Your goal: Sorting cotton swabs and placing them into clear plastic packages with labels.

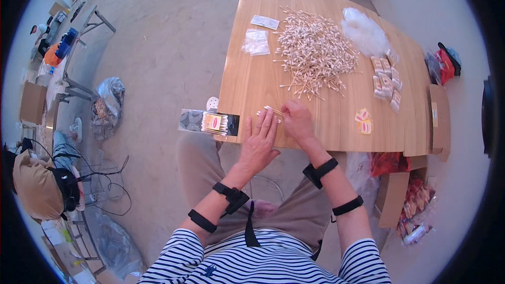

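My left hand (258, 144) lies flat near the table's front edge, its fingers stretched out beside a few cotton swabs (272, 110). Close to its right, my right hand (298, 121) is curled, with thumb and fingertips pinched at the ends of those swabs. How many swabs it grips is hidden. Left of my hands, a row of cotton swabs with a yellow and red label (213, 121) rests on a dark patterned sheet (190, 120) that juts past the table's edge. A large loose heap of cotton swabs (315, 50) lies farther back.
The wooden table (247, 81) also bears clear bags (256, 42), a flat packet (264, 22), a clump of plastic bags (364, 31), several filled packs (385, 79) and yellow labels (363, 121). Cardboard boxes (392, 200) stand below right. A bulging plastic bag (108, 108) sits on the floor at left.
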Motion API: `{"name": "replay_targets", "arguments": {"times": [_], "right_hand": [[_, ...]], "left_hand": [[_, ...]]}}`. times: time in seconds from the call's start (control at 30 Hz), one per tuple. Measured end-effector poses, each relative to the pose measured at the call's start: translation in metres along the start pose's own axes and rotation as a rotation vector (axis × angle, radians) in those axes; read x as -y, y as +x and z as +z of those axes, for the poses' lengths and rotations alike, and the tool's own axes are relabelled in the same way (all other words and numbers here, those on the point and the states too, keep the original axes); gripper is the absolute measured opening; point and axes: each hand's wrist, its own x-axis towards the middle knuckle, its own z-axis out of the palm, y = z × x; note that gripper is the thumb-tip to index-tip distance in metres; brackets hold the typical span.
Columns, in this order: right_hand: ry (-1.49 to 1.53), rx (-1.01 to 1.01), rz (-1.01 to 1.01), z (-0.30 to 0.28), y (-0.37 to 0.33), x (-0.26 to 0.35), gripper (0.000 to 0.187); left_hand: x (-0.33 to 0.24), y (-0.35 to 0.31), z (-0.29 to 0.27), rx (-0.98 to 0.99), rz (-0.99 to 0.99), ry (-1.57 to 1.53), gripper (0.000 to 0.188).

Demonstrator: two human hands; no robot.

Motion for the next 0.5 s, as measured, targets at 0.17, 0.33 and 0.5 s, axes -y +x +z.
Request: {"name": "replay_targets", "arguments": {"times": [0.17, 0.33, 0.5], "right_hand": [[-0.027, 0.044, -0.084, 0.004, 0.000, 0.001, 0.004], [-0.157, -0.097, 0.035, -0.012, 0.013, -0.017, 0.008], [-0.255, -0.115, 0.081, -0.023, 0.034, -0.029, 0.015]], "left_hand": [[0.000, 0.001, 0.001, 0.003, 0.007, 0.003, 0.105], [0.002, -0.002, -0.001, 0.021, -0.008, 0.004, 0.105], [0.003, -0.002, -0.003, -0.001, 0.006, 0.017, 0.105]]}}
